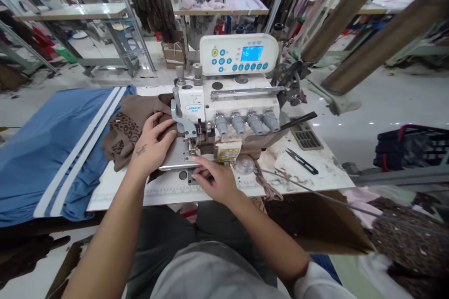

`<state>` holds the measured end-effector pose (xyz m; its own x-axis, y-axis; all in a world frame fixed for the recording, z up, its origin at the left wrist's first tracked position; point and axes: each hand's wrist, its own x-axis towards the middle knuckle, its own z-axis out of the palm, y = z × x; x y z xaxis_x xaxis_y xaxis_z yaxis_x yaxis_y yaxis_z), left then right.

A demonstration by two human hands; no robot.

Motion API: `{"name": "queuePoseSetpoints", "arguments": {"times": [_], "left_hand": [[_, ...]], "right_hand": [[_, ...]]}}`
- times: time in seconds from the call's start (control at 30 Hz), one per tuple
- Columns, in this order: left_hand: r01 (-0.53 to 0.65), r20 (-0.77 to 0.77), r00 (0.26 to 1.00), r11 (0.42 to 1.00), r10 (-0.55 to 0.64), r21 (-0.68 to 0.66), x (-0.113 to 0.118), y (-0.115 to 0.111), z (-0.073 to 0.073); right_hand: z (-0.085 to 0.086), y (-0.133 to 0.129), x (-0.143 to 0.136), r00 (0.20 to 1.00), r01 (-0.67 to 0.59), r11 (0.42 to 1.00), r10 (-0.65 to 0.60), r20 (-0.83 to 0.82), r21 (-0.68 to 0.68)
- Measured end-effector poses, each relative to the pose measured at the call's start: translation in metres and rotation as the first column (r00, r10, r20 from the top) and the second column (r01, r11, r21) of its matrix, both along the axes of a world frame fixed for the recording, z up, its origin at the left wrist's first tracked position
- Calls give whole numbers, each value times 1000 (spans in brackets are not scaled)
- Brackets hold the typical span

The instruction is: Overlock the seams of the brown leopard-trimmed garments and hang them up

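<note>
My left hand (154,142) rests on the brown fabric (135,107) and the metal bed of the sewing machine, its fingers spread and lying flat. A leopard-print patch (125,130) shows on the fabric to the left of this hand. My right hand (217,180) is at the front edge of the bed, just below the presser foot (193,149). Its index finger reaches toward the needle plate, while the thumb and other fingers are curled together; whatever may be between them is hidden. The white overlock sewing machine (242,98) stands directly ahead with its blue display lit.
Blue fabric with white stripes (70,140) covers the table's left side. Black thread snips (302,161) lie on the right, near a clear round part (244,165) and a twisted brown strip (268,187). A cardboard box (315,224) sits below the table's right edge.
</note>
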<state>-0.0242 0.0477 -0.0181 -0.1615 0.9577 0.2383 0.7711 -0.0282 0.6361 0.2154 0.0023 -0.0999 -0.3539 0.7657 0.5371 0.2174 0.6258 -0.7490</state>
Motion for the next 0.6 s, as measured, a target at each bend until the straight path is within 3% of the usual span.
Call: {"name": "queuePoseSetpoints", "arguments": {"times": [0.1,0.2,0.3,0.37,0.4,0.47,0.53,0.6], "left_hand": [[-89,83,992,992,96,-85,-16,-2,-2],[-160,234,961,987,147,36,-8,-32,-18],[-280,306,930,933,205,225,31,-91,-45],[-154,266,960,961,91,229,59,-133,-63],[-14,236,971,977,-38,214,69,-150,-70],[210,160,957,960,-241,187,73,-171,-74],[227,64,966,939,-251,257,62,-172,-64],[144,-26,989,898,-146,415,46,-160,-44]], "right_hand": [[-4,-19,-7,978,-144,960,101,-181,-241],[-6,-29,-17,958,-238,851,126,-258,-468],[-1,-25,-20,960,-261,849,180,-214,-460],[1,-18,-17,938,-333,860,260,-230,-387],[0,-15,-16,935,-330,866,245,-257,-376],[-4,-8,-17,948,-210,881,77,-308,-424],[-8,-4,-22,934,-59,856,-135,-331,-514],[-3,-7,-20,926,-14,838,-196,-324,-546]]}}
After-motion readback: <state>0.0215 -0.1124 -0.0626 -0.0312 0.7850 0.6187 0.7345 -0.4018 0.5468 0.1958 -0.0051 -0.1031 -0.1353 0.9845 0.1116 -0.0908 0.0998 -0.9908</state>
